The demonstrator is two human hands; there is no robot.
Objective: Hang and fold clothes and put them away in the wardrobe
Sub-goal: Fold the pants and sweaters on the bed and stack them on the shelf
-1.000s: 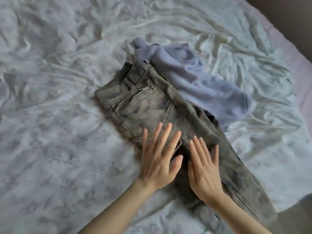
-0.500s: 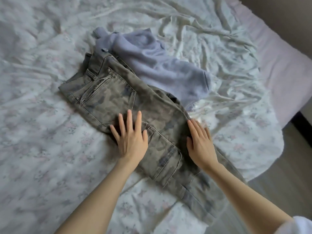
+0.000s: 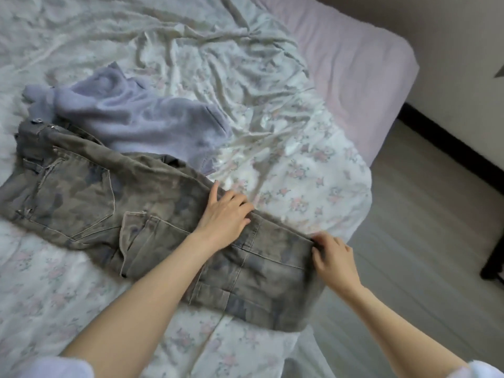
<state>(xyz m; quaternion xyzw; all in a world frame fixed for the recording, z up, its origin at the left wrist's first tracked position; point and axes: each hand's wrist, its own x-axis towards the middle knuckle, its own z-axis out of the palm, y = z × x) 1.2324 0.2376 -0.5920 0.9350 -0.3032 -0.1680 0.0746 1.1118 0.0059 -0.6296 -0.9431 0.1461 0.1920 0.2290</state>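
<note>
Across the near part of the bed lay the camouflage trousers (image 3: 141, 211), folded lengthwise, their waistband toward the left edge of the view and their leg ends reaching the bed's right-hand corner, where the hem hung a little past the mattress edge. A back pocket and a side cargo pocket faced up. The left hand (image 3: 225, 214) rested on the far edge of the trousers about midway along the legs, palm down, thumb stretched out toward the waistband and the fingers bent over the cloth's edge; whether they actually gripped the fabric could not be told. The right hand (image 3: 334, 257) was at the hem end, its fingers curled round the upper corner of the leg fabric and pinching it. Both forearms were bare, with a bit of white sleeve (image 3: 57, 368) showing at the bottom of the picture.

Just behind the trousers, and touching their far edge near the waistband, a lilac fleece garment (image 3: 136, 115) lay crumpled. Both garments sat on a wrinkled white sheet with small pink flowers (image 3: 313, 165). Beyond it, at the far right corner of the bed, a plain pink mattress cover (image 3: 354, 66) was exposed. To the right ran a grey floor (image 3: 425, 241), with a dark skirting board (image 3: 450, 148) at the foot of a pale wall.
</note>
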